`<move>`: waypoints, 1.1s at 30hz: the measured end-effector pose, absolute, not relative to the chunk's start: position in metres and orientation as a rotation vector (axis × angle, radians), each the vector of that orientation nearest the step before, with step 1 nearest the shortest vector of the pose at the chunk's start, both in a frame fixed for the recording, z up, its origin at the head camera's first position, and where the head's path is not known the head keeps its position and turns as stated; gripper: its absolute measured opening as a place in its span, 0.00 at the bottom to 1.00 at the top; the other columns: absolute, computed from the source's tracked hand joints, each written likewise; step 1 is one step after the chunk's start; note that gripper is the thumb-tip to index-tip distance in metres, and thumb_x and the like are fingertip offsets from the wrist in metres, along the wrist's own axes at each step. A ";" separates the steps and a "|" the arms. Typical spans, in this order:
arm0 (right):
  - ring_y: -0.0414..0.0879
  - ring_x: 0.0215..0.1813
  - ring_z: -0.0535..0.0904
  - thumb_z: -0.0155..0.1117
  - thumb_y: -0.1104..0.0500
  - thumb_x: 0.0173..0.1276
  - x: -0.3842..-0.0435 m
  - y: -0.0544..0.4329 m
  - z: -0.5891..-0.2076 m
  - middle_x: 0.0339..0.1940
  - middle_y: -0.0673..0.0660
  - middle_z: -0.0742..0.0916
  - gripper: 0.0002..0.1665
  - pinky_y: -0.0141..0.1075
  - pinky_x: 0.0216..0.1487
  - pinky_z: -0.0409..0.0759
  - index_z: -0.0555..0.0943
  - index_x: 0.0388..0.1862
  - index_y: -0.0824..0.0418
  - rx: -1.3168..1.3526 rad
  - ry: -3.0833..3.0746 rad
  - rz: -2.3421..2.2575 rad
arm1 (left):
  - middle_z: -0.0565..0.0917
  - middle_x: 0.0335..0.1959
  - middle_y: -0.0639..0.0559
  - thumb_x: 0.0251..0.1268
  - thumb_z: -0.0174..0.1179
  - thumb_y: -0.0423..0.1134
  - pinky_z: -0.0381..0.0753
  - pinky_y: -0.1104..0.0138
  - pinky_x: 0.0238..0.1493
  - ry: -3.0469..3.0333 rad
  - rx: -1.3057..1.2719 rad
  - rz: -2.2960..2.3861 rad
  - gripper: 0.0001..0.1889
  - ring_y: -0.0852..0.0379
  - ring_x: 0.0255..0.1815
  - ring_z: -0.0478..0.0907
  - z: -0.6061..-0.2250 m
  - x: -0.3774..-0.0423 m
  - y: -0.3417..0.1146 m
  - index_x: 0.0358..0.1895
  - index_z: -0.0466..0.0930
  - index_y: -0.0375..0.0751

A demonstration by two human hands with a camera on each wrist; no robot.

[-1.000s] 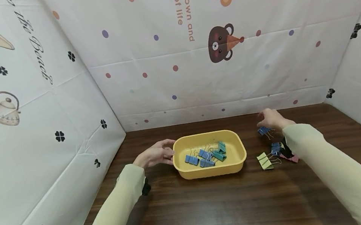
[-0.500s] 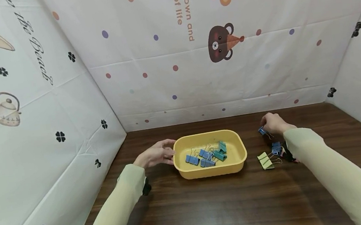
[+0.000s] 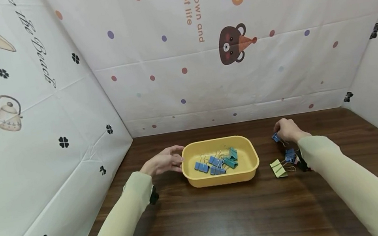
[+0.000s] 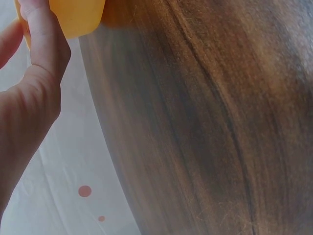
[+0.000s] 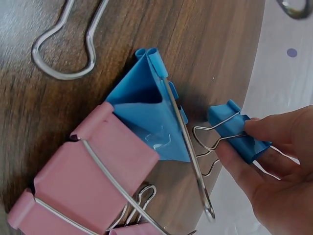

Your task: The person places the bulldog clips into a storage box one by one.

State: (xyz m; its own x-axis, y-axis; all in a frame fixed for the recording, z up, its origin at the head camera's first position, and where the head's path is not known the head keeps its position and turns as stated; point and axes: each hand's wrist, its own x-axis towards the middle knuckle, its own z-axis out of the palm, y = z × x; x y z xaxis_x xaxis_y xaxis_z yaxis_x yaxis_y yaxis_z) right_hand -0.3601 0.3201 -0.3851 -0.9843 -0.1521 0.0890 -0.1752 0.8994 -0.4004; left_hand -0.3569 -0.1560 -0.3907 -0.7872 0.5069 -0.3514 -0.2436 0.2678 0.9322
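Observation:
My left hand [image 3: 164,162] rests its fingers against the left end of a yellow plastic tray [image 3: 224,179]; in the left wrist view a finger [image 4: 46,41] lies along the tray's wall. Inside the tray are several blue and teal binder clips [image 3: 230,162]. At the right, my right hand [image 3: 288,129] pinches a small blue binder clip [image 5: 234,128] between thumb and fingers, close to the table. Nearer the wrist lie another blue binder clip [image 5: 146,115], a pink binder clip [image 5: 93,171] and a yellow-green binder clip [image 3: 278,169]. A second pink clip [image 5: 134,229] shows partly at the bottom of the right wrist view.
The dark wooden table [image 3: 202,220] stretches in front of the tray. White printed sheets [image 3: 157,94] stand along its back, left and right sides. The pink clips are mostly hidden by the right wrist in the head view.
My right hand has come in slightly toward the small blue clip and taken it between thumb and fingers. The left hand and the tray stay in place.

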 end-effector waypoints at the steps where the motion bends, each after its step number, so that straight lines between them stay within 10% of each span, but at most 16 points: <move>1: 0.59 0.37 0.78 0.49 0.73 0.55 -0.360 0.320 -0.385 0.38 0.72 0.85 0.17 0.47 0.36 0.80 0.82 0.39 0.75 0.255 -3.006 0.645 | 0.76 0.54 0.31 0.71 0.52 0.29 0.86 0.59 0.45 1.927 0.236 1.578 0.31 0.49 0.41 0.82 -0.391 -0.357 -0.156 0.74 0.53 0.44; 17: 0.52 0.19 0.81 0.44 0.73 0.60 -0.355 0.303 -0.365 0.31 0.70 0.84 0.20 0.39 0.20 0.79 0.75 0.50 0.78 0.209 -3.014 0.975 | 0.76 0.55 0.30 0.70 0.52 0.29 0.86 0.61 0.41 1.934 0.238 1.576 0.31 0.51 0.39 0.83 -0.389 -0.354 -0.156 0.74 0.53 0.44; 33: 0.51 0.27 0.83 0.51 0.70 0.61 -0.355 0.280 -0.343 0.37 0.71 0.86 0.18 0.40 0.33 0.82 0.80 0.48 0.76 0.304 -2.927 0.768 | 0.78 0.51 0.33 0.70 0.52 0.29 0.86 0.61 0.41 1.927 0.245 1.586 0.31 0.53 0.36 0.83 -0.389 -0.354 -0.155 0.74 0.53 0.43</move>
